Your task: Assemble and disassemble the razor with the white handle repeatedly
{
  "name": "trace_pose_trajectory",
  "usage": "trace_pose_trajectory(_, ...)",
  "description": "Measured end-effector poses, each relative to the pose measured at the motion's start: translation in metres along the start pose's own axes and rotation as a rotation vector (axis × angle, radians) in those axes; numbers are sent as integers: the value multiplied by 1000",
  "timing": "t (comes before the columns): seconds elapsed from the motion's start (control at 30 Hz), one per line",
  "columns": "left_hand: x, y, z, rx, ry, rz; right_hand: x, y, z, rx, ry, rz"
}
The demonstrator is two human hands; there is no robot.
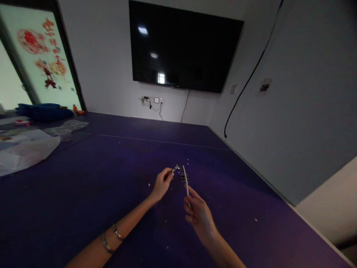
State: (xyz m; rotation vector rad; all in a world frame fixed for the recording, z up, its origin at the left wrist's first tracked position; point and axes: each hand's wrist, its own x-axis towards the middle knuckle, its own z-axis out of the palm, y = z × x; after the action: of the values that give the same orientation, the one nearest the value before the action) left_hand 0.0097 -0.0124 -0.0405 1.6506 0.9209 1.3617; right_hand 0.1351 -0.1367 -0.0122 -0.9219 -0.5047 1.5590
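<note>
My left hand (162,183) is closed around a small metal wrench-like tool (174,169), whose silver head points up and to the right. In my right hand (198,212) is a slim, pale, slightly curved toothbrush-like stick (186,181), gripped at its lower end and held almost upright. The tips of the two things come close together; whether they touch I cannot tell. Just behind the stick, a small dark object with light markings (183,177) lies on the purple floor (134,223), partly covered by the stick.
White scraps (149,184) dot the floor. Clear plastic sheeting (30,149) and a dark blue cloth bundle (44,111) lie at the left, near an orange bottle (75,108). A television (184,48) hangs on the far wall; a black cable (248,80) dangles at the right.
</note>
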Motion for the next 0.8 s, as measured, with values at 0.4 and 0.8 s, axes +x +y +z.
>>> trace_pose_trajectory(0.4, -2, 2, 1, -5, -3, -6, -1, 4, 3, 29, 17, -12)
trace_pose_trajectory(0.8, -7, 4, 6, -33, -8, 11, -1, 13, 7, 44, 48, -37)
